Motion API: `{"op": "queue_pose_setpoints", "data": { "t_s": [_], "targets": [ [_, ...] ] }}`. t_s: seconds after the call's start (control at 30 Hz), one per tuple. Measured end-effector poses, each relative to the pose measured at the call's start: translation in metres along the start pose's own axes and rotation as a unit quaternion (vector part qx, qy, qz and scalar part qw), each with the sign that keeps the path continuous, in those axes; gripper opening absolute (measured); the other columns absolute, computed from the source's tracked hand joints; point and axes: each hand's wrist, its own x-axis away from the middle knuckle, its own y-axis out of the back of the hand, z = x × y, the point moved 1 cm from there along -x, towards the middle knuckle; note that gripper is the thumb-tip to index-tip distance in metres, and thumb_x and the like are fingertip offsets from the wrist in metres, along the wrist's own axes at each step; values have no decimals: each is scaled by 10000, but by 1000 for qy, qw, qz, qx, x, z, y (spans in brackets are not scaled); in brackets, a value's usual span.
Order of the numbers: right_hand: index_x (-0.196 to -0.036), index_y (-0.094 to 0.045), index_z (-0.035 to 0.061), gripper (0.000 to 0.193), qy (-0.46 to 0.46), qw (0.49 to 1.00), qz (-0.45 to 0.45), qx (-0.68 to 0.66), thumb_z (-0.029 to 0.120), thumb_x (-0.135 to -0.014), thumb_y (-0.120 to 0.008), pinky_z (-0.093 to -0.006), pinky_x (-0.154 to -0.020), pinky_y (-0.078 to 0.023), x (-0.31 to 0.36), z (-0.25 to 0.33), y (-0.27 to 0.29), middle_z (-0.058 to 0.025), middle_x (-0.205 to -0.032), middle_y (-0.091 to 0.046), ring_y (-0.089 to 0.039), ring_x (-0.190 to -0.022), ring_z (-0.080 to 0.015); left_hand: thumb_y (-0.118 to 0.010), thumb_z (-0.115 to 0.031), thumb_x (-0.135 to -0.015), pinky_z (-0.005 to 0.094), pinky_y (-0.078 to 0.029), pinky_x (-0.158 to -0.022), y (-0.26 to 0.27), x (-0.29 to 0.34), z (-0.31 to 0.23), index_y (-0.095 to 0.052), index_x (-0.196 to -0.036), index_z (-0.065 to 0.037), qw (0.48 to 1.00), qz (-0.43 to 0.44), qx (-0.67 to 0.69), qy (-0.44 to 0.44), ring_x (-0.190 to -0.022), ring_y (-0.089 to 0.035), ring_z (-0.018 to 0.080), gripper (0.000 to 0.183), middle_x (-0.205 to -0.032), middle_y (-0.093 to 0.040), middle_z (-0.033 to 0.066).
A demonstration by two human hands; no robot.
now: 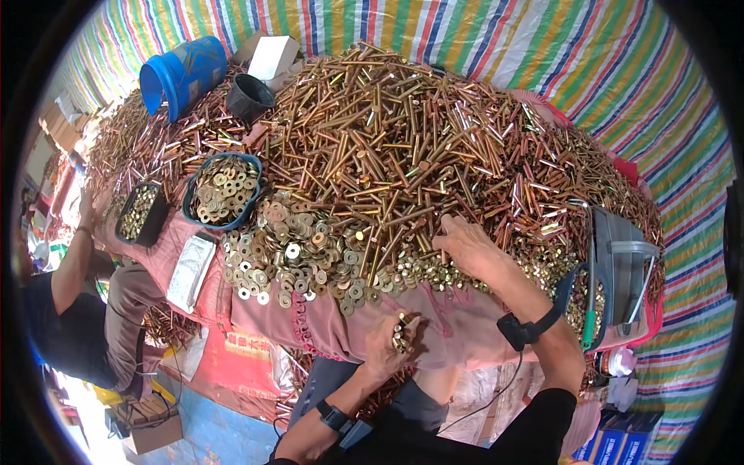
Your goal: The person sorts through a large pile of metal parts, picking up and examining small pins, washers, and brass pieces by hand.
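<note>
My left hand (387,343) is closed around a small bundle of bolts (401,335), their ends showing by the thumb, above the near edge of the pink cloth (442,341). My right hand (467,246) reaches to the front of a big heap of long brassy bolts (387,147). Its fingers are bent together at the heap's edge; whatever they pinch is hidden. Beneath and beside that hand lie loose nuts (426,275). Flat round washers (310,248) spread over the cloth to the left, ahead of my left hand.
A blue tub (188,208) holds washers, and a black tray (157,221) holds nuts. Behind them are a blue bucket (201,74), a black pot (249,98) and a white box (275,58). A grey bin (614,279) stands right. Another person (77,318) works at left.
</note>
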Motion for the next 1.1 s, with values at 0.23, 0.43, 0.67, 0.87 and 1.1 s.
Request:
{"op": "queue_pose_setpoints", "data": {
  "t_s": [0.23, 0.43, 0.67, 0.87, 1.1],
  "targets": [
    [-1032, -680, 52, 356, -30, 992, -51, -111, -168, -754, -664, -464, -900, -543, 4, -22, 19, -141, -1092, -573, -633, -1142, -379, -791, -70, -898, 411, -550, -706, 0, 5, 5, -694, -1143, -26, 1000, 18, 17, 15, -794, -684, 327, 267, -920, -697, 142],
    [-991, -639, 1, 93, -178, 899, -214, -338, 8, -921, -700, -390, -865, -534, 17, -36, 23, -102, -967, -688, -662, -927, -212, -772, -106, -956, 318, -552, -643, 1, 4, 3, -691, -1097, -39, 998, 25, 32, 40, -705, -685, 187, 176, -837, -704, 78],
    [-775, -629, -12, 285, -349, 881, -44, -315, 254, -853, -696, -466, -659, -488, 19, -29, 25, -146, -722, -642, -618, -694, -256, -799, -74, -930, 301, -545, -624, 0, 6, -1, -680, -1106, -44, 995, 29, 59, 76, -670, -667, 143, 215, -876, -683, 60],
    [-798, -698, -71, 418, -390, 891, 55, -225, 343, -792, -758, -486, -747, -544, -18, -20, 6, -248, -820, -711, -695, -756, -329, -808, -91, -933, 306, -539, -624, 0, 6, 2, -682, -1103, -51, 997, 30, 32, 62, -690, -665, 166, 215, -873, -681, 67],
    [-892, -746, -63, 343, -401, 894, 112, -164, 262, -791, -793, -465, -840, -565, -44, -26, -2, -262, -981, -751, -737, -898, -350, -797, -102, -931, 381, -553, -687, 3, 5, -2, -688, -1066, -48, 997, 35, 37, 64, -765, -674, 284, 182, -873, -678, 102]
  ]
}}
